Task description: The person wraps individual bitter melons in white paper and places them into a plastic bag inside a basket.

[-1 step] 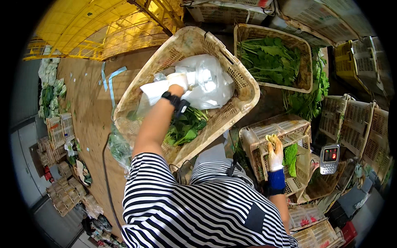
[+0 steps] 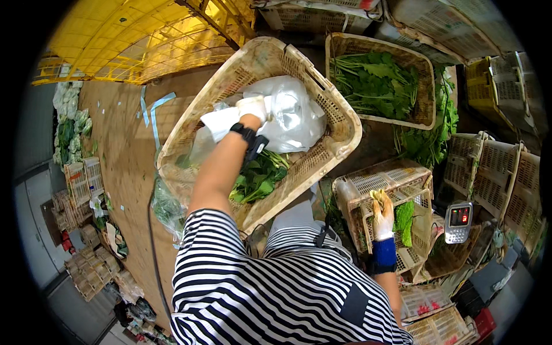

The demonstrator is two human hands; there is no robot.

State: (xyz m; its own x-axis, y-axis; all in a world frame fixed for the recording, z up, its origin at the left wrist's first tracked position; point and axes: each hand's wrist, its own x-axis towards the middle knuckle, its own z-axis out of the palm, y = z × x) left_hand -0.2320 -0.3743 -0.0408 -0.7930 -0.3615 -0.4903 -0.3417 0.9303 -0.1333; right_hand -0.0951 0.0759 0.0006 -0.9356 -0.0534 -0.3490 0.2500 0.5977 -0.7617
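Note:
My left hand [image 2: 252,108], in a white glove, reaches into a large cream crate [image 2: 342,138] and grips a white sheet [image 2: 218,122] beside a bulging translucent plastic bag [image 2: 290,112]. Leafy greens [image 2: 256,178] lie below them in that crate. My right hand [image 2: 382,213], white-gloved with a blue cuff, has its fingers closed at the top of a smaller crate [image 2: 379,175]; what is between the fingertips I cannot make out. Just right of it are bright green vegetables [image 2: 405,221].
A crate of greens [image 2: 374,83] stands at top right, with stacked crates [image 2: 477,172] farther right. A handheld device with a red display [image 2: 458,227] sits near my right hand. A yellow cage [image 2: 103,40] is at top left; bagged vegetables [image 2: 72,126] line the floor's left side.
My left hand has moved slightly up and to the right, and the white sheet has shifted with it. My right hand has barely moved.

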